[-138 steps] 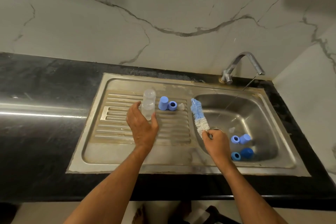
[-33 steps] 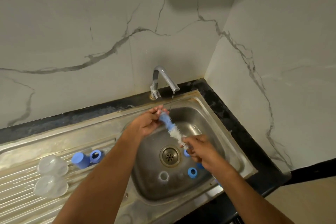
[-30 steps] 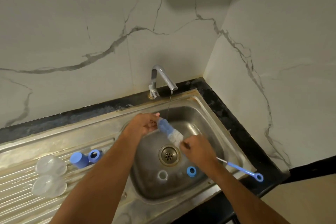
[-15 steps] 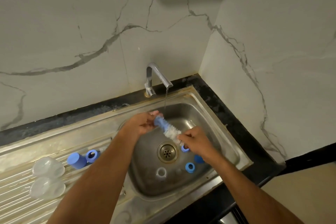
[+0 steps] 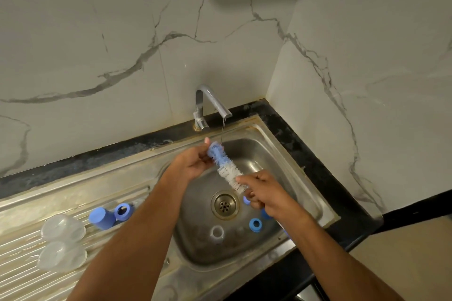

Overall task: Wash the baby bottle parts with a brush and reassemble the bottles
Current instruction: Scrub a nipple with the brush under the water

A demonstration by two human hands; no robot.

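Brush (image 5: 227, 167) axis: tip up-left under tap stream, handle down-right.
Left hand (image 5: 193, 162): grip pinches blue tip.
Right hand (image 5: 263, 193): grip closed round handle base, over sink (image 5: 303, 193).

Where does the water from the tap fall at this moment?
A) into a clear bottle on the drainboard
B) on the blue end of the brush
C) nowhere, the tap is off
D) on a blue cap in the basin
B: the thin stream from the tap lands on the blue tip of the brush, held over the basin.
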